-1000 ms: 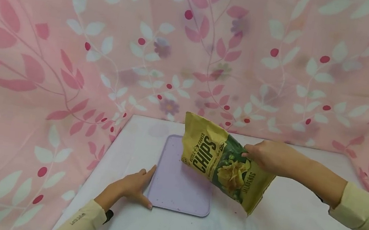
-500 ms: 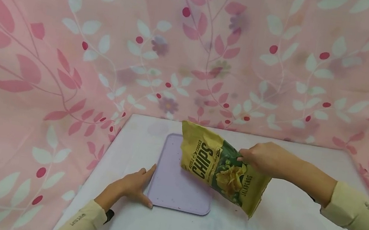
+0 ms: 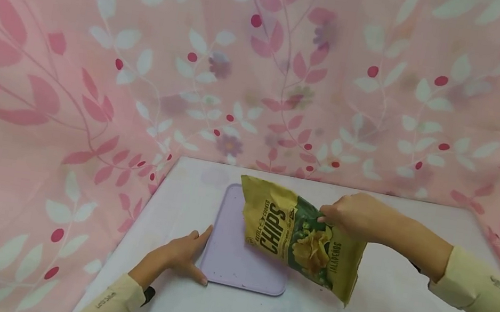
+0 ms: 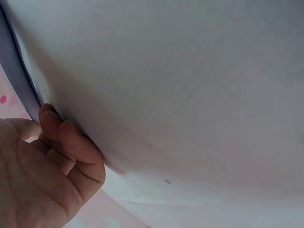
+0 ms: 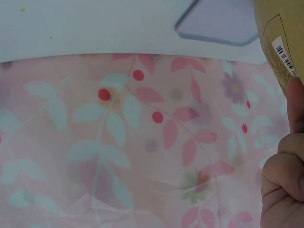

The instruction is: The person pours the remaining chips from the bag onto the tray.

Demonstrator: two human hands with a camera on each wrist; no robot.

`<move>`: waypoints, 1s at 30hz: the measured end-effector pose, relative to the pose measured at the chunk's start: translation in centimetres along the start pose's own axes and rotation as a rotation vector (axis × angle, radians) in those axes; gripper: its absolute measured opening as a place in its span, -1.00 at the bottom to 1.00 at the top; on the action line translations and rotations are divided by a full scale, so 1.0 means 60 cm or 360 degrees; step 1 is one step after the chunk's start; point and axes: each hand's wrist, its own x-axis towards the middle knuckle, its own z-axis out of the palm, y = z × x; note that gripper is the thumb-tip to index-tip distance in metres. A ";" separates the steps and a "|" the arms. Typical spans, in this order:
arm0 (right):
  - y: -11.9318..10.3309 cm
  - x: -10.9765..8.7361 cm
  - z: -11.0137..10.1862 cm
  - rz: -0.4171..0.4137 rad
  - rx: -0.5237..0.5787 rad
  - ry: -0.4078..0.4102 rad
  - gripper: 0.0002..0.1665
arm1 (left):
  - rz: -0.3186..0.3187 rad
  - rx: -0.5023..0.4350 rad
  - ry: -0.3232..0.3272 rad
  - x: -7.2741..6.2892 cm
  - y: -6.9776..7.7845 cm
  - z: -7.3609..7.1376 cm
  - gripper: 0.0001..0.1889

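In the head view my right hand grips a yellow and green bag of chips by its upper edge. The bag hangs tilted over the right part of a lilac tray, covering some of it. In the right wrist view the back of the bag shows a barcode, with a finger of my right hand against it. My left hand touches the tray's left edge, index finger along the side and thumb at the near corner. Its other fingers bend loosely in the left wrist view.
The tray lies on a white table with a few small crumbs about. Pink floral cloth hangs behind the table and along its sides. A dark band sits at my left wrist.
The left end of the chip bag has come down toward the tray, and my right hand has shifted slightly left. My left hand stays at the tray's edge.
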 end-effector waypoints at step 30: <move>0.023 0.002 0.021 0.0084 0.0342 0.0210 -0.78 | -0.0020 -0.0014 0.0019 0.000 0.001 0.010 0.49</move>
